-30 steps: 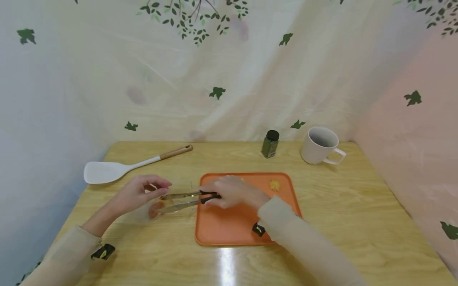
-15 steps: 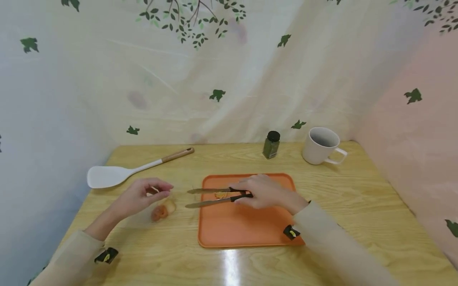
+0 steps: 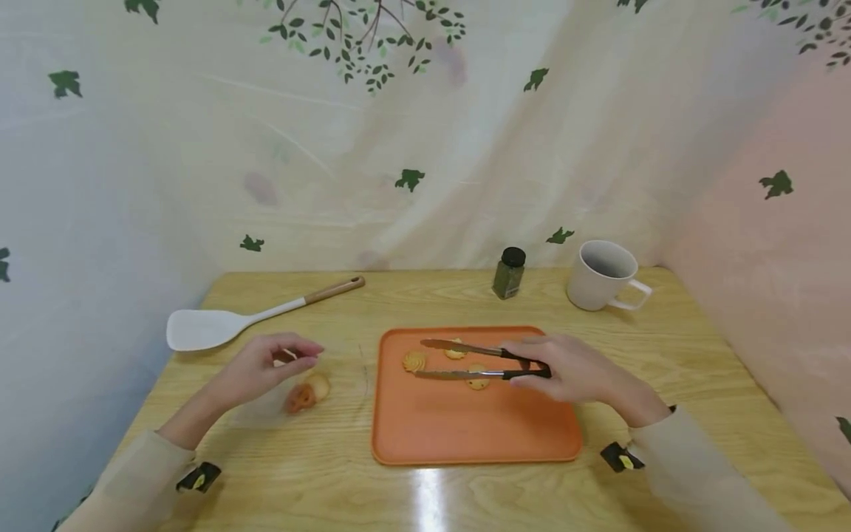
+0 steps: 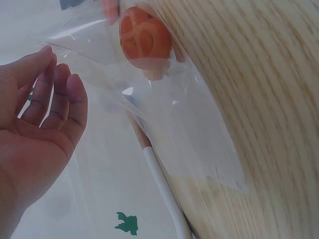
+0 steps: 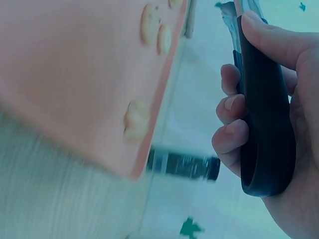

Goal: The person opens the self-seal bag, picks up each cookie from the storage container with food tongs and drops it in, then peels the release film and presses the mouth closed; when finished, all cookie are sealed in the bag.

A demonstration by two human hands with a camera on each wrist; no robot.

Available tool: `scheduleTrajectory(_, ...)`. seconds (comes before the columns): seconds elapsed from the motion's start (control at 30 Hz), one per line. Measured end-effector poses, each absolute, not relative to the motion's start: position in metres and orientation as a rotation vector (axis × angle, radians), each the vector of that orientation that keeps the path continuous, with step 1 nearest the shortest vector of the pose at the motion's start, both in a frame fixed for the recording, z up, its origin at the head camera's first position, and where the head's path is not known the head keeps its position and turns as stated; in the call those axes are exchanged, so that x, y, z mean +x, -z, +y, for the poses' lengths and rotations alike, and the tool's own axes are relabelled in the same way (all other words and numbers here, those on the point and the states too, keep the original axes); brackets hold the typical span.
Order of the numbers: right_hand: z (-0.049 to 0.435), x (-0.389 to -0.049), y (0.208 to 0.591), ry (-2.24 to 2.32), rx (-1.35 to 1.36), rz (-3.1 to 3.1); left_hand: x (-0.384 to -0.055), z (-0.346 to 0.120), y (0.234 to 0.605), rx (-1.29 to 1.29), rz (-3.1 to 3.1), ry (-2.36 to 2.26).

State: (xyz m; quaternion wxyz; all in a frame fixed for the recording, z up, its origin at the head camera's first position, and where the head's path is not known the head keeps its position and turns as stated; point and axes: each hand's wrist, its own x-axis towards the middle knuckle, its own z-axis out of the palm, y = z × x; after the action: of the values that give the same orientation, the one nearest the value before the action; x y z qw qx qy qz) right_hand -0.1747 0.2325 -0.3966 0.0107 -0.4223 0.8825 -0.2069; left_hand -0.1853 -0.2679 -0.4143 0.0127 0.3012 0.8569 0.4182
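Observation:
In the head view my left hand [image 3: 262,369] pinches the edge of a clear plastic bag [image 4: 189,134]. Inside it lie a reddish-brown pretzel-shaped cookie [image 3: 301,399] and a paler cookie [image 3: 319,386]. My right hand [image 3: 575,373] grips the black handles of metal tongs [image 3: 472,349], whose arms are spread apart, pointing left with nothing between the tips. Below them is the orange tray [image 3: 465,436], holding a swirled cookie [image 3: 414,361], a second cookie [image 3: 455,350] and a third cookie [image 3: 476,383], partly hidden by the tongs. Another cookie [image 5: 137,122] shows near the tray's corner in the right wrist view.
A white spatula [image 3: 206,329] with a wooden handle lies at the back left. Behind the tray stands a green-filled jar [image 3: 508,275] with a black lid. A white mug [image 3: 600,279] is at the back right, near the patterned curtain [image 3: 332,162].
My right hand has drawn the tongs rightward from the bag to above the tray. The swirled cookie has come into view on the tray's left part. My left hand stays at the bag.

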Motion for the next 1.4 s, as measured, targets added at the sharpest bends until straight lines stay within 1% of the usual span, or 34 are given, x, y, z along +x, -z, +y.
scheduleTrajectory(0.23, 0.268, -0.162, 0.404, 0.593, -1.251, 2.826, -0.184, -0.268, 0.414, 0.946, 2.667, -1.323)
scheduleTrajectory(0.57, 0.293, -0.146, 0.417, 0.561, -1.190, 2.829, -0.182, -0.263, 0.419, 0.983, 2.612, -1.368)
scheduleTrajectory(0.97, 0.299, -0.152, 0.429, 0.521, -1.017, 2.790, -0.177, -0.263, 0.424, 0.956, 2.591, -1.393)
scheduleTrajectory(1.4, 0.296, -0.158, 0.428, 0.542, -1.030, 2.737, -0.178, -0.265, 0.424, 0.902, 2.597, -1.406)
